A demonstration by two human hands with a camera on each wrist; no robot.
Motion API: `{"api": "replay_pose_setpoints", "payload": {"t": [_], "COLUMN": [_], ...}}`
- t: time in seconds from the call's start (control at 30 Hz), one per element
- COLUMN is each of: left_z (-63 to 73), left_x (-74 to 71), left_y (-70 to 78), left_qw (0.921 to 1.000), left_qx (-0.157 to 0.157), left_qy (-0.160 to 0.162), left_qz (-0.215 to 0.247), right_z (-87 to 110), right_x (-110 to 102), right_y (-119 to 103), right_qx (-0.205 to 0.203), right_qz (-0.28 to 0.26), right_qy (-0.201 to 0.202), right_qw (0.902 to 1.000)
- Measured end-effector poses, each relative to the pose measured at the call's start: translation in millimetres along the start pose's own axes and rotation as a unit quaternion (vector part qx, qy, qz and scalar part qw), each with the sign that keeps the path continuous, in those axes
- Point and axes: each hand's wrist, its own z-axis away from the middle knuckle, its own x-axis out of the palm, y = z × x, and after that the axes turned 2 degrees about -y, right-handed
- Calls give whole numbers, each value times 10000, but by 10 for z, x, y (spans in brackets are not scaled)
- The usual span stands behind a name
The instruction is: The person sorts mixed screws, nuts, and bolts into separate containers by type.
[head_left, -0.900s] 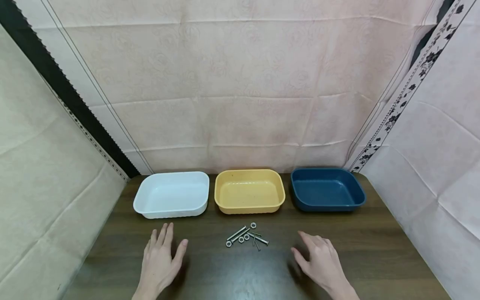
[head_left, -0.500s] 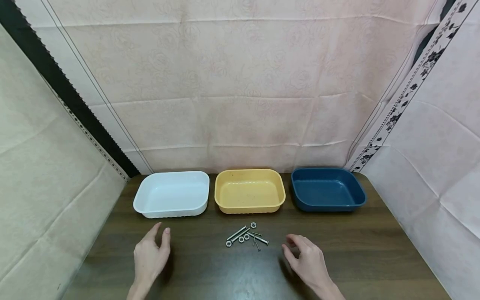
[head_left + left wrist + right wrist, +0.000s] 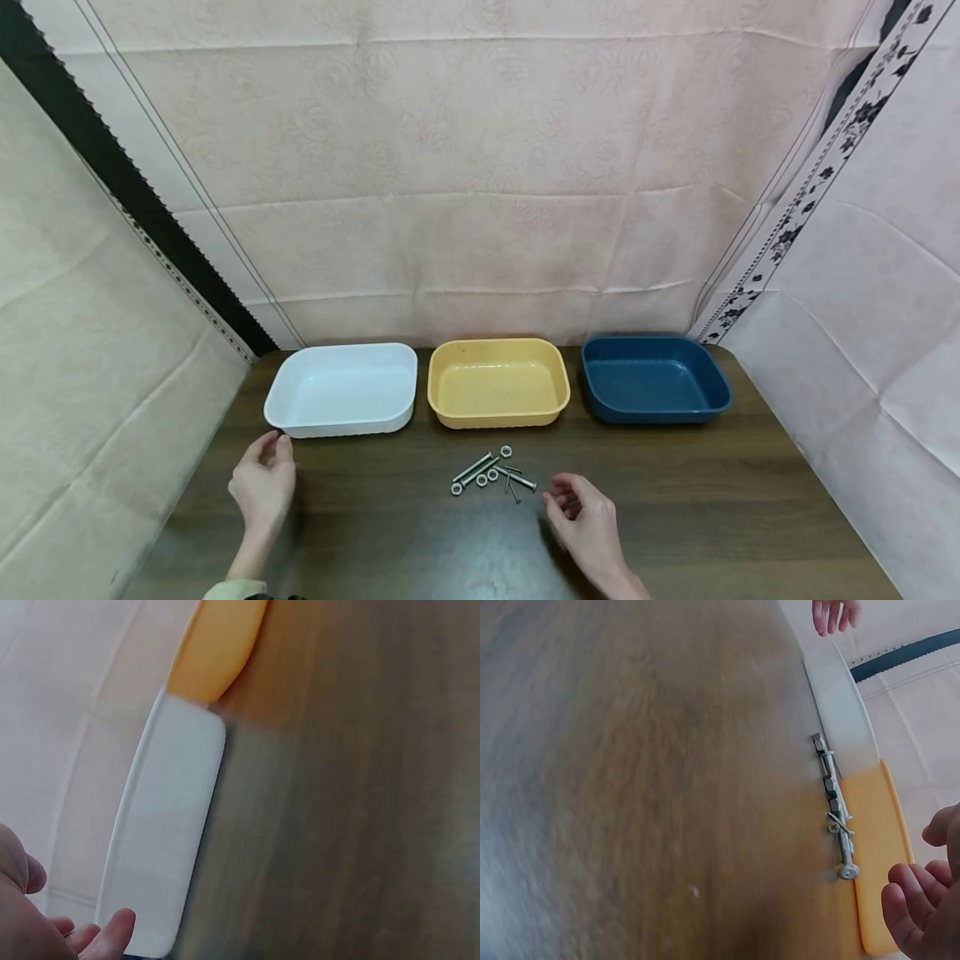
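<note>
My left hand is at the near left corner of the white tray, its fingers loosely bent. In the left wrist view its thumb stands apart from the fingers, which overlap the tray's end; whether they touch it I cannot tell. My right hand hovers over the table to the right of a small pile of hardware, fingers loosely curled around nothing. That pile has bolts, several nuts and thin screws. The right wrist view shows the pile edge-on, with a bolt head nearest the hand.
A yellow tray stands in the middle of the row and a dark blue tray on the right, both with bare bottoms. All stand along the back of the brown wooden table. Pale cloth hangs behind and at both sides.
My left hand has moved left to the white tray's corner, its fingers bending more. The right hand has drifted left towards the hardware and curled slightly. Trays and hardware stay where they were.
</note>
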Motion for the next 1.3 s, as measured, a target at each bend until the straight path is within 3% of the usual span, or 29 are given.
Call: {"api": "replay_pose_setpoints", "payload": {"t": [0.1, 0.2, 0.3, 0.43, 0.83, 0.93, 1.17, 1.3], "left_z": [-114, -243, -379, -529, -684, -715, -793, -817], "left_x": [-23, -52, -68, -71, -4, 10, 28, 28], "left_y": [-24, -49, -60, -66, -99, -100, -96, -95], "left_qw": [9933, 9734, 9536, 9365, 9329, 9323, 9209, 9196], "left_qx": [-830, -1627, -2150, -2601, -2789, -2814, -3006, -3046], "left_qy": [-311, -599, -820, -950, -656, -644, -608, -567], "left_qz": [737, 1500, 1942, 2152, 2181, 2178, 2407, 2413], "right_z": [20, 37, 51, 69, 124, 125, 138, 144], "right_x": [28, 45, 60, 92, 337, 391, 517, 574], "right_y": [-12, -21, -23, -30, -106, -103, -34, -17], "right_qx": [102, 90, 55, 60, 361, 282, -21, -164], "right_qz": [-44, -36, -38, -118, -39, -1, 270, 531], "right_qy": [-8, 49, 105, 131, 113, 237, 598, 795], "right_qw": [9999, 9999, 9999, 9998, 9993, 9993, 9978, 9953]}}
